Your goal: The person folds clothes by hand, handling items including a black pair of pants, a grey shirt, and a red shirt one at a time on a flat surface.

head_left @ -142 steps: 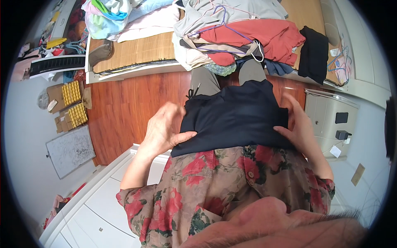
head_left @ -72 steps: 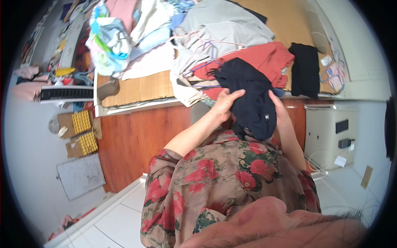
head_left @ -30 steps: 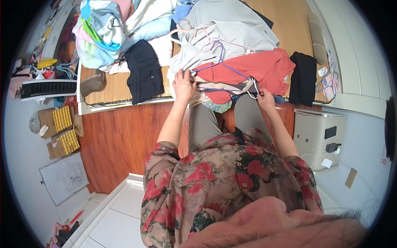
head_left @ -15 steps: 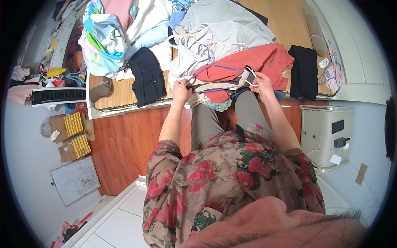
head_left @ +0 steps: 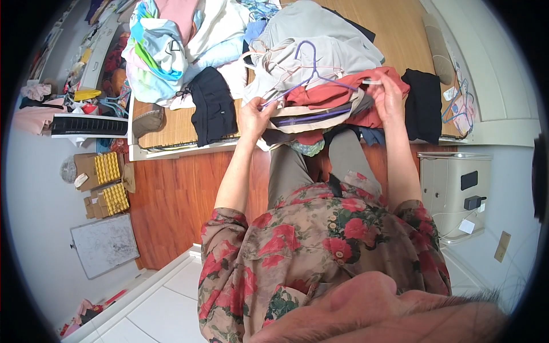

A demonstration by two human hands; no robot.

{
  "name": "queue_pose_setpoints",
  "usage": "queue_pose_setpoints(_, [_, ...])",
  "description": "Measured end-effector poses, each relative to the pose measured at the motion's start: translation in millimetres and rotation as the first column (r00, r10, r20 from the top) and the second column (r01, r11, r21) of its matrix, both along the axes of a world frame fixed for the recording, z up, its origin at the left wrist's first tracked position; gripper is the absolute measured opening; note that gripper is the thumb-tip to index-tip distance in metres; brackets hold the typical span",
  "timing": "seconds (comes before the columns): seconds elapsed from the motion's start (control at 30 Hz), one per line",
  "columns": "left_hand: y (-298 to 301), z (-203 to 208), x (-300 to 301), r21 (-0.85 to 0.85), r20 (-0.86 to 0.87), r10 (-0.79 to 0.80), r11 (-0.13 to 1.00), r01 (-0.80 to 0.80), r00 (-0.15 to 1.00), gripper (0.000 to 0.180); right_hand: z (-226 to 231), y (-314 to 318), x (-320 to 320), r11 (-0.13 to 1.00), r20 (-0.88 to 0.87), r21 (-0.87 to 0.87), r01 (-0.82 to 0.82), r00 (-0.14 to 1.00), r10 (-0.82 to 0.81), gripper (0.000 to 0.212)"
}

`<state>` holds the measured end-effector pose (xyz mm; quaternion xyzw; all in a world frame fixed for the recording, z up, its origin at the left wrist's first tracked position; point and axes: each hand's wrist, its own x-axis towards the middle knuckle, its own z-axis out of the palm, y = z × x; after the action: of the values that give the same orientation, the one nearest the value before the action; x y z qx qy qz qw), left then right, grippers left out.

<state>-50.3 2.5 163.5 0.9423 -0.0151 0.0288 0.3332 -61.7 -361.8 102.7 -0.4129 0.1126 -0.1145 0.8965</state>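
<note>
Head view: a purple hanger (head_left: 314, 67) is held over clothes at the near edge of the bed (head_left: 400, 34), its left end clasped in the grip of the left hand (head_left: 256, 117). Near its other end, a blurred white strip (head_left: 370, 82) is pinched by the right hand (head_left: 388, 98). Behind, a red garment (head_left: 311, 97) is spread.

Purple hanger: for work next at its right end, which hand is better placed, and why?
Probably the right hand: it is beside that end of the hanger, with a white strip at its fingertips, while the left hand is at the opposite end.
</note>
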Motion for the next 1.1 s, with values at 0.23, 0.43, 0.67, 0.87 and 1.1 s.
queue_pose_setpoints(0.23, [9,-8,13,-0.421,0.006,0.057,0.906,-0.049,0.998,0.027,35,6,26,0.393,0.04,-0.912,0.114,0.981,-0.19,0.049])
queue_pose_setpoints(0.43, [0,25,16,-0.349,0.421,0.117,0.936,0.042,0.899,0.018,-14,21,-6,0.579,-0.087,-0.815,-0.028,0.994,-0.074,0.027])
queue_pose_setpoints(0.67, [-4,79,5,-0.682,0.268,0.149,0.727,0.078,0.952,0.017,51,44,-28,0.631,0.012,-0.774,0.047,0.998,-0.059,0.022])
queue_pose_setpoints(0.87, [0,73,-23,-0.537,0.299,0.026,0.831,0.145,0.954,0.017,115,60,-64,0.541,0.239,-0.804,0.247,0.967,-0.086,0.017])
queue_pose_setpoints(1.1, [-10,103,-58,-0.214,0.329,-0.385,0.859,0.465,0.862,0.016,160,77,-74,0.114,0.282,-0.957,0.266,0.945,0.167,0.039])
